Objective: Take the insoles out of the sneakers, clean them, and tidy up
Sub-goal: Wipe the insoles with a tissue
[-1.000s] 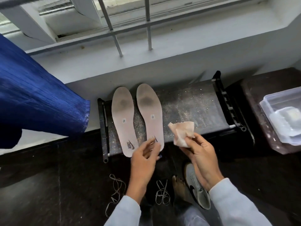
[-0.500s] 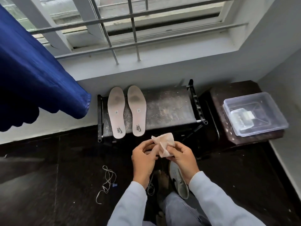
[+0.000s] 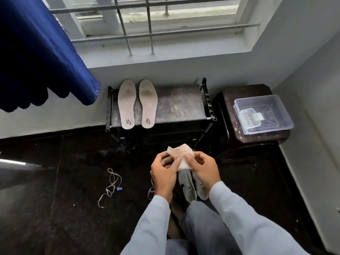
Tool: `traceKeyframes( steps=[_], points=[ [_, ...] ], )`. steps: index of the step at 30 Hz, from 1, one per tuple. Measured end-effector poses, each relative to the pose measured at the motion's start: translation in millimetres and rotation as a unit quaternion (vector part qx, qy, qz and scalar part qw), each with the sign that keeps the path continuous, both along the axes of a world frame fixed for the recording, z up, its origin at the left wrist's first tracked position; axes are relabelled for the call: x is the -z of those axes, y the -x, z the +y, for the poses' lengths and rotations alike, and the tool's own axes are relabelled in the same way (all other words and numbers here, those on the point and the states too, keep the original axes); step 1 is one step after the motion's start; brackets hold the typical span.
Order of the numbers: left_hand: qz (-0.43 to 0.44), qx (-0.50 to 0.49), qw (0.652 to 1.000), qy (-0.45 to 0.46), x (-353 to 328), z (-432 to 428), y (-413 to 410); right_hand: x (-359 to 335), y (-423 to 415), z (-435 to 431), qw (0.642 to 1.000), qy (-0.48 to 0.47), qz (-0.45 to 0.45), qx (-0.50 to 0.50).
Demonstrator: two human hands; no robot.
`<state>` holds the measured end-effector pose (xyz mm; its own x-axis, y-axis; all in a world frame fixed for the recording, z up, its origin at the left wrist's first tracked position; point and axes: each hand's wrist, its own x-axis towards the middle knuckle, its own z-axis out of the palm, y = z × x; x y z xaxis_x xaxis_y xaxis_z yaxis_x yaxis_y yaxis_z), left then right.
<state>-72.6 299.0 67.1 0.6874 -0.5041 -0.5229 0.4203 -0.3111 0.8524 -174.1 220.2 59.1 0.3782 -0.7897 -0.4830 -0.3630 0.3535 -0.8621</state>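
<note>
Your left hand point(image 3: 163, 173) and right hand point(image 3: 203, 171) meet in front of you above the dark floor point(image 3: 55, 208), both pinching the same pale, slightly soiled wipe point(image 3: 181, 157). Your left thumb and fingertips grip its lower left edge, while your right thumb presses on its face and the other right fingers curl behind it. The wipe is creased, and its upper corners stick up free above your knuckles.

Directly below your hands, two light grey sneakers point(image 3: 189, 184) sit on the floor between your knees, partly hidden by your wrists and pale blue sleeves point(image 3: 239, 214). One shows a dark swoosh on its side.

Both insoles point(image 3: 137, 103) lie well ahead of you on the left end of a low black rack point(image 3: 176, 105) under the window, flat and side by side, just apart, heels toward you. Each has a grey worn patch near the toe end and a logo at the heel, and the heels overhang the rack's front edge slightly.

A loose white shoelace point(image 3: 111, 184) lies tangled on the floor to your left. To the right of the rack, a clear plastic box point(image 3: 263, 115) rests on a dark stool point(image 3: 239, 96). A blue curtain point(image 3: 36, 52) hangs at the upper left.
</note>
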Motion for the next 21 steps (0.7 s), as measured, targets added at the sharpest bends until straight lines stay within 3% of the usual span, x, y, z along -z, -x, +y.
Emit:
traceKeyframes(
  steps=[4, 10, 15, 21],
  points=[
    [0.034, 0.000, 0.999, 0.009, -5, -22, 44, -11, 43, -15, 0.998, 0.020, 0.028, 0.047],
    [-0.009, 0.063, 0.998, -0.012, 1, -102, 110, -5, 113, -89, 0.990, 0.071, 0.084, 0.089],
    [-0.036, 0.091, 0.993, -0.059, 39, -215, 161, 30, 169, -196, 0.983, 0.092, 0.125, 0.097],
    [-0.092, 0.057, 0.986, -0.127, 91, -349, 203, 93, 200, -318, 0.971, 0.108, 0.183, 0.113]
  ],
)
